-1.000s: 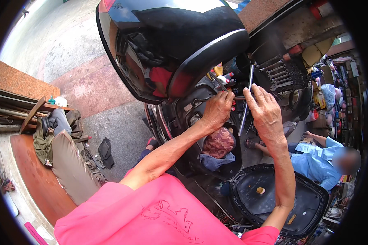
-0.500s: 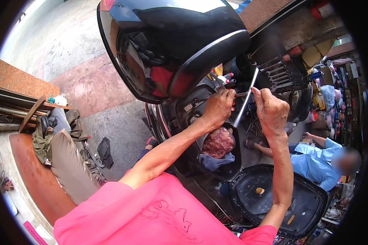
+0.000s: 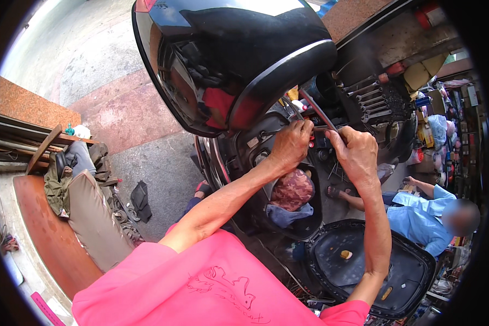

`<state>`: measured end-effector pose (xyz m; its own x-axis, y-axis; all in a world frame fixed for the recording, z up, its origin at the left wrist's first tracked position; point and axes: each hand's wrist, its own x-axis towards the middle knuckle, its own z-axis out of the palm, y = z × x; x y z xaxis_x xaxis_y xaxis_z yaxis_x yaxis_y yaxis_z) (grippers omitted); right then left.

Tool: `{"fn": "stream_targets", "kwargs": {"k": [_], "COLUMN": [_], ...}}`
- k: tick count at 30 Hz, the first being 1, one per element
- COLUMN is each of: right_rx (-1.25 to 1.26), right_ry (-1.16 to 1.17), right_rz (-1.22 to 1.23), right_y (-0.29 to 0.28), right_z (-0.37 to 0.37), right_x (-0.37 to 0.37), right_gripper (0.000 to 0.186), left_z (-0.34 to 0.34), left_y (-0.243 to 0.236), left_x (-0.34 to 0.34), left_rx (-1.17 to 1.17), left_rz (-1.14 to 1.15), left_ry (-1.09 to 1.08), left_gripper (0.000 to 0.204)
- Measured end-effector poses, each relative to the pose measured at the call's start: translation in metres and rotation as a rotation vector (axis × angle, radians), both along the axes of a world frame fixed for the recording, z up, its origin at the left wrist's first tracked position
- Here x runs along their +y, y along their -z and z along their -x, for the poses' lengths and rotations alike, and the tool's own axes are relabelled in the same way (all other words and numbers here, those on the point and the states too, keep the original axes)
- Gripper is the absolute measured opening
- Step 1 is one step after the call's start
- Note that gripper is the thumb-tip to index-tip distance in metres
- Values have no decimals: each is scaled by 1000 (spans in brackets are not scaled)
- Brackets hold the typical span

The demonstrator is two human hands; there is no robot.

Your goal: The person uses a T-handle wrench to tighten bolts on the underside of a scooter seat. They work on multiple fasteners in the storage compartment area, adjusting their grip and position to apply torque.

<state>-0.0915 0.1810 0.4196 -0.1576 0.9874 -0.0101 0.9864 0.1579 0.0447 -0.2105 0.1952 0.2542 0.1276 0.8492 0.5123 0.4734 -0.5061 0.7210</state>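
Note:
Both hands are on a metal T-handle wrench (image 3: 316, 108) above a black scooter. My left hand (image 3: 290, 142) wraps closed around its shaft, which runs on to the left into the scooter body. My right hand (image 3: 358, 155) is closed at the crossbar, thumb against it; the bar slants up and left from there. What the shaft's far end sits on cannot be made out. Below my left forearm, a camouflage-patterned cloth item (image 3: 292, 189) and a blue-grey cloth (image 3: 288, 214) lie in the scooter's storage compartment (image 3: 316, 225).
A glossy black top case (image 3: 277, 65) rises just beyond my hands. The seat (image 3: 364, 255) is flipped up, underside showing, below my right arm. Several spanners (image 3: 372, 103) lie in a row at upper right. A person in a blue shirt (image 3: 418, 217) is at right; a cushioned bench (image 3: 87, 217) stands left.
The crossbar has turned: its upper end has swung from upper right to upper left. My right hand has shifted slightly down and left; my left hand stays around the shaft.

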Motion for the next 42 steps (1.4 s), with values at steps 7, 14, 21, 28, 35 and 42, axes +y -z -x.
{"fn": "stream_targets", "kwargs": {"k": [7, 14, 21, 28, 35, 42], "right_rx": [196, -409, -110, 93, -99, -18], "right_ry": [33, -518, -555, -169, -228, -371], "right_rz": [-117, -383, -343, -509, -389, -243], "right_y": [4, -1, 12, -10, -16, 10], "right_z": [3, -8, -17, 1, -9, -19], "right_x": [-4, -13, -2, 10, -11, -14], "right_gripper": [39, 46, 27, 36, 18, 41], "left_z": [-6, -6, -2, -7, -10, -3], "left_y": [-2, 0, -4, 1, 3, 2], "left_x": [-3, -3, -2, -9, -4, -3], "left_rx": [27, 14, -20, 27, -3, 3], "left_rz": [4, -5, 3, 7, 0, 15], "left_ry": [23, 12, 24, 17, 21, 45], "left_gripper": [23, 24, 20, 12, 17, 20]}}
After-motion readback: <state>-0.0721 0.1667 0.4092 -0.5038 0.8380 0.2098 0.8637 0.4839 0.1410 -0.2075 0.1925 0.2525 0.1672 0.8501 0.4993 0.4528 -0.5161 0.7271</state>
